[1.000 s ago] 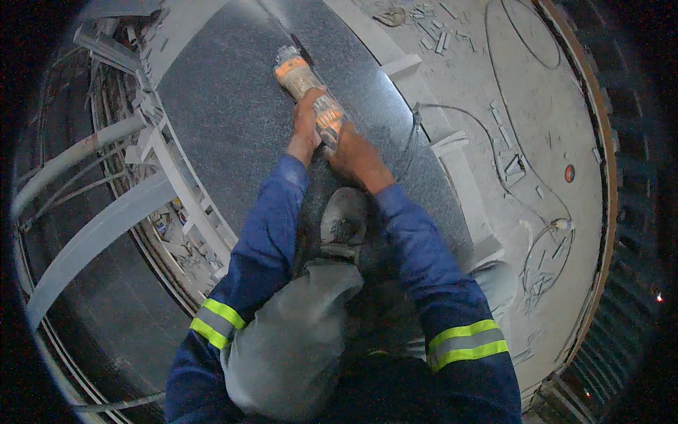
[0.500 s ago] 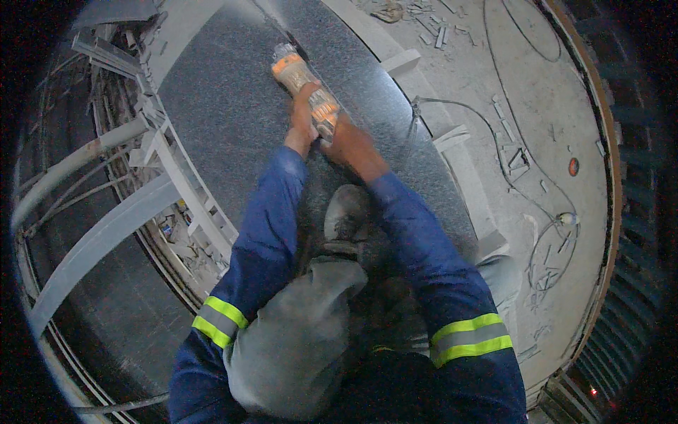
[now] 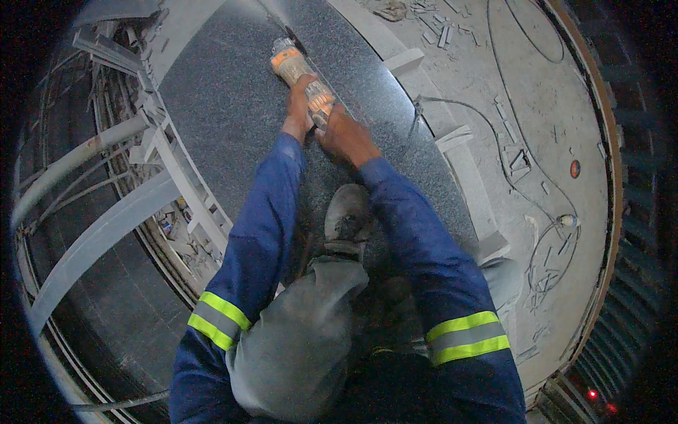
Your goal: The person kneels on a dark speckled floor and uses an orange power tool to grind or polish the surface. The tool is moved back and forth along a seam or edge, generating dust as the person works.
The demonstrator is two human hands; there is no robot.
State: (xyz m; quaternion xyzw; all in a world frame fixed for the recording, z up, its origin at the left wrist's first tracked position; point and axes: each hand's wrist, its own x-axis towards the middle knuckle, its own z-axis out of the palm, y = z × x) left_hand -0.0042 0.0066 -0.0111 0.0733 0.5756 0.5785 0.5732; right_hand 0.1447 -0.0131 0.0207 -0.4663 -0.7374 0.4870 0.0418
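Both my hands are wrapped round a dusty orange-and-grey angle grinder [image 3: 294,68]. My left hand [image 3: 299,104] grips the body from its left side, and my right hand [image 3: 346,136] closes round the rear end. The grinder's dark disc [image 3: 296,42] stands edge-on at the front, over a speckled dark stone slab [image 3: 233,92]. A thin pale line runs along the slab beside the tool. Whitish dust or spray spreads ahead of the disc, blurring the slab's far end. My boot [image 3: 346,212] rests on the slab behind my hands.
Pale supports [image 3: 404,62] lie along the slab's right edge. A cable [image 3: 487,134] snakes over the dusty floor among stone offcuts [image 3: 508,131]. On the left stand a metal frame [image 3: 191,180] and a curved grey bar [image 3: 106,237], with another dark slab [image 3: 120,325] beyond.
The grinder and both hands have shifted slightly back toward me and a little left. My grip on it is the same, and the boot stays in place.
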